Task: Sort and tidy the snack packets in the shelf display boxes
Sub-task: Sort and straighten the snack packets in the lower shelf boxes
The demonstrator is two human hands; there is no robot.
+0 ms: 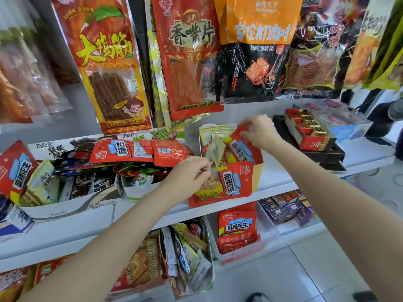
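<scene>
Left hand (187, 175) grip pinched pale-yellow foil snack packet (216, 150) in red cardboard display box (237, 186). Right hand (259, 131), at 1 o'clock, grip grasped red peanut packet (241, 147).

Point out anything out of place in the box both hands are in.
Pale yellow-green packets stand tilted among red peanut packets in the red display box. The left hand pinches one; the right hand grips a red one.
</scene>
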